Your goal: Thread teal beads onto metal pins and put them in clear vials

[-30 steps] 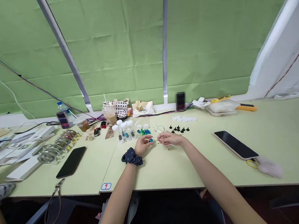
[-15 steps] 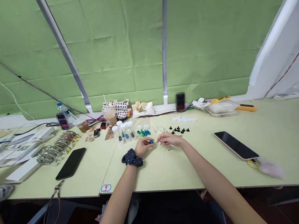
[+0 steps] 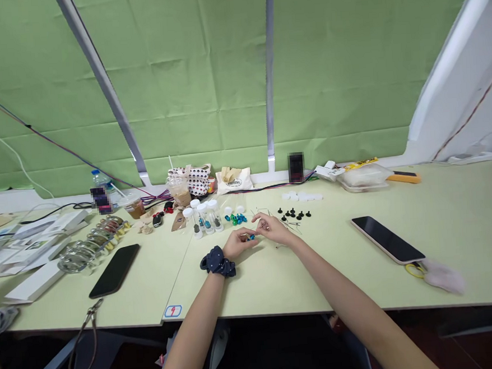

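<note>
At the far left of the smooth, pale green table (image 3: 278, 283) lie flat white boxes (image 3: 33, 281), partly cut off by the frame edge. Beside them is a row of glossy rings (image 3: 90, 246), either metal or clear plastic, too small to tell which. A black slab of a phone (image 3: 114, 270) lies face up toward the near edge, and a thin strap (image 3: 86, 336) hangs off the edge below it. Farther back stand small clear vials (image 3: 204, 215) with white caps, and just right of them is a loose cluster of shiny blue and green beads (image 3: 236, 219)

The left hand (image 3: 238, 242), with a dark gathered-fabric scrunchie (image 3: 217, 261) on its wrist, rests on the middle of the table and pinches a blue bead (image 3: 252, 237) between thumb and fingertip. The bead is round, glossy and metallic blue. The fingers cover most of it, so only a speck shows, low over the table between the two hands. The right hand (image 3: 272, 227) meets it from the right, fingers curled and tips pressed together right beside the bead. Whether something thin is held there is too fine to make out

Right of the hands lie hair-thin wire pins (image 3: 291, 224), barely visible, then small black knobbed pieces (image 3: 294, 212) and flat white discs (image 3: 303, 196). Well to the right lie a second phone (image 3: 387, 239) of dark glass with a pale rim, and a crumpled pinkish cloth (image 3: 444, 276)
</note>
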Motion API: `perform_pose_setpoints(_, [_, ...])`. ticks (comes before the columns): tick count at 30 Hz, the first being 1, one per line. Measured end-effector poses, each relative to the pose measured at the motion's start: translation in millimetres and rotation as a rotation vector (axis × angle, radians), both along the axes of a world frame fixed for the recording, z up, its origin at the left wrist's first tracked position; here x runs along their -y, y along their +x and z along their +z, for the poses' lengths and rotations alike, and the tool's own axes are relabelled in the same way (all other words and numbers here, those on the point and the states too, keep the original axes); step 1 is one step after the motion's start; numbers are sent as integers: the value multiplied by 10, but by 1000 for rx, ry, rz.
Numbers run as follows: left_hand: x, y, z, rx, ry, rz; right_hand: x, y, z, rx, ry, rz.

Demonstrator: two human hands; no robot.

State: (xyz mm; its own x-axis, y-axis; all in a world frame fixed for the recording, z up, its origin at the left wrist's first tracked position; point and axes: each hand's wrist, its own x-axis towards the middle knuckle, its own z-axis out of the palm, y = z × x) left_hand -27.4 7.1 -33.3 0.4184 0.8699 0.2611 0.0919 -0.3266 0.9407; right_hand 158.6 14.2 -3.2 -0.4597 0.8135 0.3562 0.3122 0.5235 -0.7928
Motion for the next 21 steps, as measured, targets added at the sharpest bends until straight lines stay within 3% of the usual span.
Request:
perform_pose_setpoints(7, [-23,-3,-6,77,-112,23,44,-52,34,-53,21,13])
perform_pose_setpoints(11, [-81,-60,18,217,-120,217,-37,-16,-15,-179,58,-219])
perform_pose_setpoints(15, [-116,-123,36,348,-130,337,-152,22,-133,143,172,-372])
perform_pose_setpoints(18, [-120,-136,26,370,-150,347,-185,-73,-191,448,227,-352])
perform_pose_setpoints(21, [-123,-137,9,384,-172,349,-193,-246,-183,598,247,-318])
